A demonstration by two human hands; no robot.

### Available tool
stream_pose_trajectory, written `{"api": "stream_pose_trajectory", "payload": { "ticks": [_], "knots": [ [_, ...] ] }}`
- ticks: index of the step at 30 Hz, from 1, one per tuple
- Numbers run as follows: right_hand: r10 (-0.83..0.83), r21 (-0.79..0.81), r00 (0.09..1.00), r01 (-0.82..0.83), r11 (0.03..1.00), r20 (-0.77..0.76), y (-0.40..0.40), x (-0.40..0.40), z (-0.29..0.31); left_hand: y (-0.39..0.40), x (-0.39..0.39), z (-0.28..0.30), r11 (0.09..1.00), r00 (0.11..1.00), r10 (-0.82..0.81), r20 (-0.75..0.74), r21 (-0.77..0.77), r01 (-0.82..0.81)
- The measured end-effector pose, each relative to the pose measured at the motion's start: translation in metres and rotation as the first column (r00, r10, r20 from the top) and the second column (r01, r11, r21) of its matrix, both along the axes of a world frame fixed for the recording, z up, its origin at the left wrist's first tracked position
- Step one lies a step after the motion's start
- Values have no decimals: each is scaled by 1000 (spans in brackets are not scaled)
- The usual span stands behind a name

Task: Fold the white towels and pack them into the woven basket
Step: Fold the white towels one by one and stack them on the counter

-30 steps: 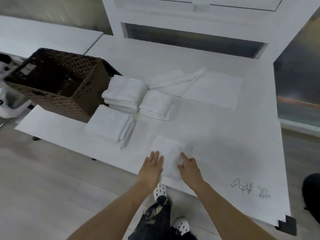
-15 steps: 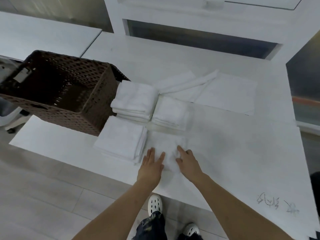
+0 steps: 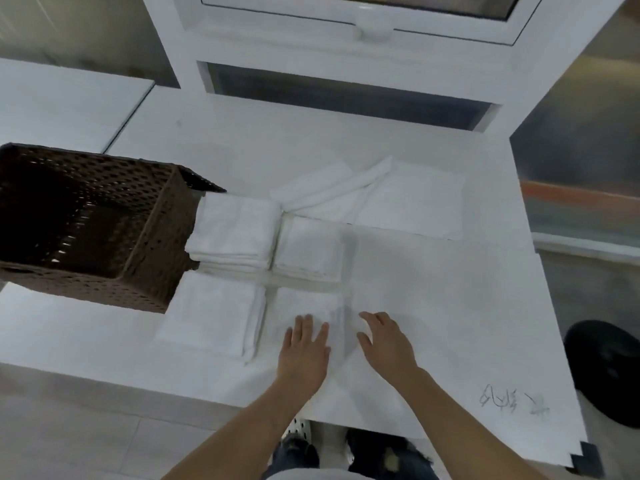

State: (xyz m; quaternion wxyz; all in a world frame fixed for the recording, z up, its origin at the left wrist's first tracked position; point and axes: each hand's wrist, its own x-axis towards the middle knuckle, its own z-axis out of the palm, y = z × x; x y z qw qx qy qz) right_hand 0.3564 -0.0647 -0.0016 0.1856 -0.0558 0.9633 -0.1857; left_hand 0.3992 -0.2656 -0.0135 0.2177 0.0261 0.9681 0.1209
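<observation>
One woven basket (image 3: 86, 223) is seen at the left of the white worktop (image 3: 450, 306), dark brown and with nothing visible inside. Four folded lots of white towels are counted beside it: a stack (image 3: 235, 233) touching the basket's right wall, a single folded towel (image 3: 308, 247) just right of that stack, a folded pile (image 3: 211, 313) nearer the front edge, and one small folded towel (image 3: 308, 306) under the hands. Further back, unfolded towels (image 3: 374, 199) are spread flat, with one edge rolled over; their number cannot be told.

Two bare hands are seen, both reaching forward from the front edge. The left hand (image 3: 306, 351) is laid palm down on the small folded towel, its fingers straight and close together, holding nothing. The right hand (image 3: 386, 344) is placed at that towel's right edge, its fingers relaxed and slightly bent, the fingertips on the cloth; nothing is gripped. Both forearms are bare. Dark scribbled marks (image 3: 512, 401) are seen on the worktop at the right front.
</observation>
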Motion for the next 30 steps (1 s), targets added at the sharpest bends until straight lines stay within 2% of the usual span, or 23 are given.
{"api": "stream_pose_trajectory", "payload": {
  "ticks": [6,13,20,24,30],
  "knots": [
    [-54,63,995,60,996,-87,68,-46,14,68,-64,7,996,995,-83,-56,12,84],
    [-114,115,990,123,986,-86,168,-123,3,157,-160,6,988,985,-137,-108,56,143],
    [-159,214,987,163,963,-36,260,-174,-29,249,-269,-20,970,973,-98,-209,196,140],
    [-168,177,986,164,970,10,293,-189,-57,284,-319,-37,946,941,-36,-336,293,141],
    [-146,104,989,146,984,-4,308,-190,-82,310,-360,-66,981,988,-61,-144,175,86]
  ]
}}
